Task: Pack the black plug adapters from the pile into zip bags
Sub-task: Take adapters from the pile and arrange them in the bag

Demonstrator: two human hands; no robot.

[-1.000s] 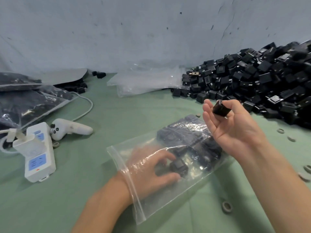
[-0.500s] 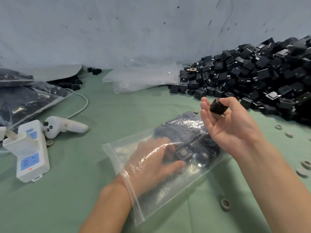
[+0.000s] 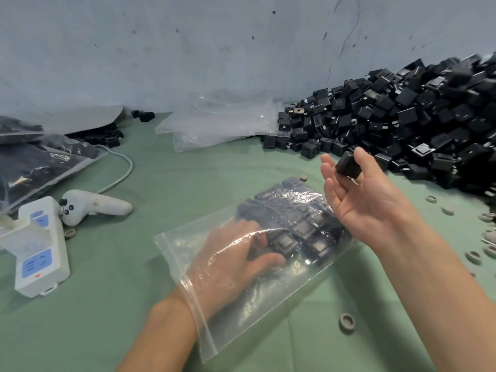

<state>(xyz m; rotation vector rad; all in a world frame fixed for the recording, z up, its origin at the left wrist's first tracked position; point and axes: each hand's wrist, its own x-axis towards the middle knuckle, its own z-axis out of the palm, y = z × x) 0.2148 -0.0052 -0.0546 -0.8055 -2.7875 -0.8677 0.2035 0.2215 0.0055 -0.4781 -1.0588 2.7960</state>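
A clear zip bag (image 3: 268, 312) lies on the green table, its far half filled with rows of black plug adapters (image 3: 290, 210). My left hand (image 3: 228, 264) is inside the bag up to the wrist, thumb and fingers pinching one adapter (image 3: 285, 241) against the packed rows. Above the bag's far right corner my right hand (image 3: 367, 202) is raised palm up, holding another black adapter (image 3: 347, 165) between thumb and fingertips. The big pile of adapters (image 3: 402, 122) rises against the wall at the right.
Empty zip bags (image 3: 214, 124) lie by the wall in the middle. Filled bags (image 3: 35, 162) sit at the left, with a white power strip (image 3: 40, 253) and white controller (image 3: 91, 205) near them. Grey rings (image 3: 346, 322) are scattered on the right.
My left hand has pushed its adapter deeper into the bag, up to the packed rows. My right hand stays raised with its adapter, barely moved.
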